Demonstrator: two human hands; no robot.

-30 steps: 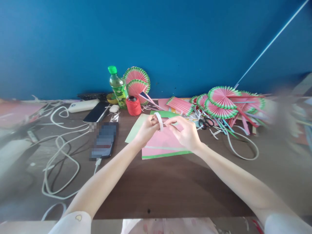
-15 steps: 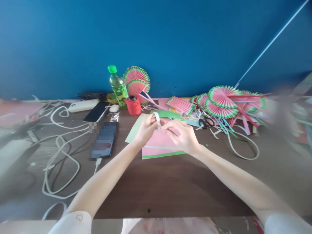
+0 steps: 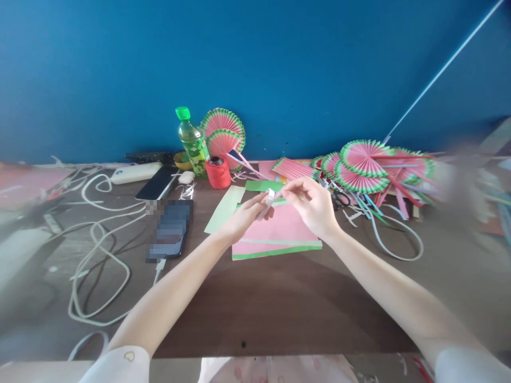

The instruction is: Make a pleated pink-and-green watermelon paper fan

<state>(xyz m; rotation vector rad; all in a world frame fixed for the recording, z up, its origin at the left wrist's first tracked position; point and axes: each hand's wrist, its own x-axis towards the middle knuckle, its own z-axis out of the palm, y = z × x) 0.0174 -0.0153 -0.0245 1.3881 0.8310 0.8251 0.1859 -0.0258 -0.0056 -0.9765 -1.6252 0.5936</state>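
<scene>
Two hands, head view: the left hand and the right hand meet in the middle of the frame, above the table.
Left hand: its fingers are closed around a small white tape ring, gripped at the fingertips. I think this grip keeps the ring steady for the other hand.
Right hand: thumb and forefinger are pinched together just right of the ring, on what looks like its loose end. The strip is too thin for me to be sure.
Tape ring: it is in the air, between both hands, over the top edge of the pink sheet.
Pink sheet: it lies flat with a green border, just under the hands, probably so it stays within reach. A light green sheet lies partly under it on the left.
Left of centre: a phone and white cables are well apart from the hands.
Upper centre: a green bottle and a red spool stand near the blue wall.
Right: a pile of folded paper fans, with scissors just behind the right hand.
Change from half a second ago: the right hand has gone up and to the right, so the hands are more apart. The ring is now lower and tilted, not upright, and more of the pink sheet is uncovered.
</scene>
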